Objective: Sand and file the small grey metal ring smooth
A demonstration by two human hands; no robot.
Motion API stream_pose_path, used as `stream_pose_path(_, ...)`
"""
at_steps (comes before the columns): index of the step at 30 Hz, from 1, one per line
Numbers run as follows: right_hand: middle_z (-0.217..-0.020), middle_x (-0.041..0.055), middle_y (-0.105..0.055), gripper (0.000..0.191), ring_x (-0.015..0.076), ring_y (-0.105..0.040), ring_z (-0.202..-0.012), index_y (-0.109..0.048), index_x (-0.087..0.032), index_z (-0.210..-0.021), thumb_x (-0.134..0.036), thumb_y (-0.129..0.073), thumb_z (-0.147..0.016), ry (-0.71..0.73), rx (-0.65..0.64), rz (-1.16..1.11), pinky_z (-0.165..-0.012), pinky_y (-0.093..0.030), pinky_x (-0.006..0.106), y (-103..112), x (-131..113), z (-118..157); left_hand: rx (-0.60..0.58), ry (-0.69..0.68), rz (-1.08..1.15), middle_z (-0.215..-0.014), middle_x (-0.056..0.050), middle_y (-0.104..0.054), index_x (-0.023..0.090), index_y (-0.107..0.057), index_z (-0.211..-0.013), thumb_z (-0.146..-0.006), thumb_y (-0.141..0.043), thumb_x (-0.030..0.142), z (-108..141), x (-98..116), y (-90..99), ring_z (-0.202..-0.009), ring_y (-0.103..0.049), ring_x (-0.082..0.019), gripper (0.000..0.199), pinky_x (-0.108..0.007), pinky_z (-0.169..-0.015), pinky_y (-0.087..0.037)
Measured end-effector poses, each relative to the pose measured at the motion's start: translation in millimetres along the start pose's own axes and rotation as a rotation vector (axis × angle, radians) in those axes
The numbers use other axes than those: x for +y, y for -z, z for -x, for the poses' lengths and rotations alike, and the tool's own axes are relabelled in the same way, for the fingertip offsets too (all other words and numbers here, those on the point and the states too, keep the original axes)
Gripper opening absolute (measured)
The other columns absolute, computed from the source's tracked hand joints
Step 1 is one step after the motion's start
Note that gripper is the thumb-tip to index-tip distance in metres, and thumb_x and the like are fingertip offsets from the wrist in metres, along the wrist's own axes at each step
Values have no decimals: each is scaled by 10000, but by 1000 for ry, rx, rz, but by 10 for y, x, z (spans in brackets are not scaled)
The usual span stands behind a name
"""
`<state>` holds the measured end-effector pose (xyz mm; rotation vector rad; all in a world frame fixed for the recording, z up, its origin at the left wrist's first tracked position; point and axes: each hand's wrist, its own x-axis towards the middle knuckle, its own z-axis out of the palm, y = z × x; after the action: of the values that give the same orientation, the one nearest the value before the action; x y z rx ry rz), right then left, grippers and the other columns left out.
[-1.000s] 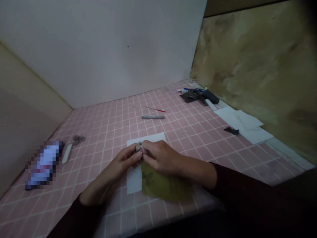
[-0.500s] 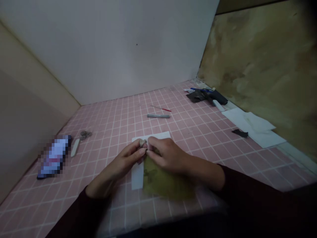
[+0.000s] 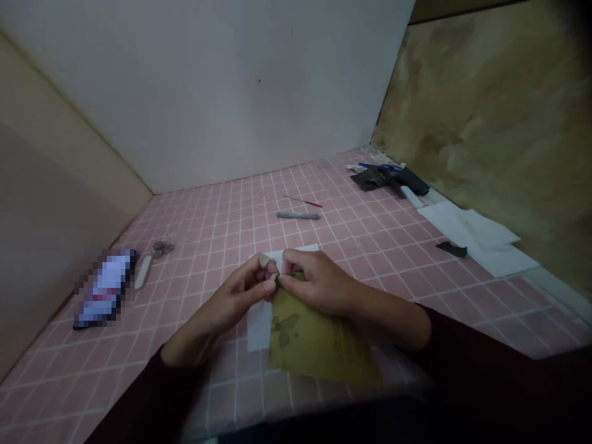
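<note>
My left hand (image 3: pixel 238 293) is closed, with thumb and fingers pinching a small beige piece (image 3: pixel 265 261); most of the piece is hidden by the fingers. Right against it, my right hand (image 3: pixel 319 280) is closed on the upper part of a yellow sheet (image 3: pixel 305 348) that looks like sandpaper. Grey smudges mark the sheet's left side, and it hangs down below the right hand toward the table's front edge. A white paper (image 3: pixel 258 330) lies on the table beneath both hands, partly covered by the yellow sheet.
On the pink tiled tabletop (image 3: pixel 217 216), a grey rod (image 3: pixel 298 215) and a thin red-handled tool (image 3: pixel 312 203) lie ahead. At left are a blurred-out phone (image 3: pixel 105 290), a white strip (image 3: pixel 143 272) and a small grey heap (image 3: pixel 161 248). White papers (image 3: pixel 481 237) and dark scraps (image 3: pixel 370 179) lie right.
The yellow sheet, blurred before, now shows sharply and has swung a little. The fingers of both hands have shifted slightly around the small piece. The whole view has shifted slightly.
</note>
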<state>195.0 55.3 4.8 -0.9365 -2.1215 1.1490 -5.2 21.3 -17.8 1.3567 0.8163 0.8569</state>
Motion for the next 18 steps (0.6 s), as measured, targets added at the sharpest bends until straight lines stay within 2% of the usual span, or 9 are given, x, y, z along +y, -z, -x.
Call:
stream_pose_path(2, -679, -27, -505, 159, 115, -453, -638, -470, -192, -715, -255, -595, -790, -144, -75, -180, -599, -328, 253, 8, 43, -44, 27, -40, -60, -884, -6, -484, 206, -528, -1019, -931, -605, 295, 31, 72, -26, -783, -441, -129, 147, -255, -701, -372)
stream_pose_path(4, -641, -38, -469, 206, 105, -419, -574, -455, -198, -715, -315, -615, -771, -318, -243, -413, -549, -316, 247, 1, 113, -88, 46, -52, -141, -883, -6, -490, 207, -530, -1022, -933, -605, 280, 47, 125, -50, -798, -449, -131, 137, -259, -711, -371)
stream_pose_path(6, -618, -45, -448, 224, 98, -395, -535, -447, -200, -714, -335, -619, -762, -405, -328, -510, -523, -301, 244, -12, 160, -101, 41, -27, -150, -889, -12, -505, 200, -536, -1014, -925, -617, 297, 35, 117, -54, -807, -463, -136, 154, -263, -707, -370)
stream_pose_path(8, -647, -32, -478, 194, 105, -421, -574, -456, -195, -704, -290, -614, -764, -306, -222, -360, -549, -307, 246, -25, 156, -76, 29, 41, -75, -853, -9, -510, 185, -546, -982, -915, -625, 321, 3, 54, -34, -765, -464, -130, 171, -257, -676, -362)
stream_pose_path(11, -695, -21, -520, 112, 116, -443, -646, -475, -190, -730, -196, -569, -789, 12, -62, -29, -625, -317, 260, -35, 94, -18, 4, 164, 70, -752, 12, -475, 161, -563, -945, -923, -601, 334, -29, -47, 6, -649, -408, -102, 178, -244, -608, -326)
stream_pose_path(13, -710, -20, -530, 107, 117, -448, -662, -470, -191, -737, -184, -561, -792, 61, -47, -4, -643, -324, 261, -39, 73, -12, 4, 149, 82, -742, 15, -464, 159, -570, -950, -922, -604, 338, -21, -51, 14, -635, -390, -98, 185, -242, -598, -316)
stream_pose_path(15, -694, -22, -512, 147, 114, -445, -638, -462, -191, -715, -232, -586, -781, -104, -94, -171, -606, -331, 250, -44, 92, -39, 23, 59, 1, -787, 6, -477, 169, -569, -971, -915, -619, 333, 3, -2, 3, -685, -412, -108, 181, -243, -628, -333)
stream_pose_path(18, -633, -43, -458, 192, 104, -413, -555, -456, -199, -712, -308, -607, -759, -391, -288, -499, -533, -319, 239, -53, 138, -84, 45, -16, -145, -853, -6, -488, 183, -560, -969, -912, -630, 309, 22, 71, -25, -775, -440, -128, 155, -250, -683, -357)
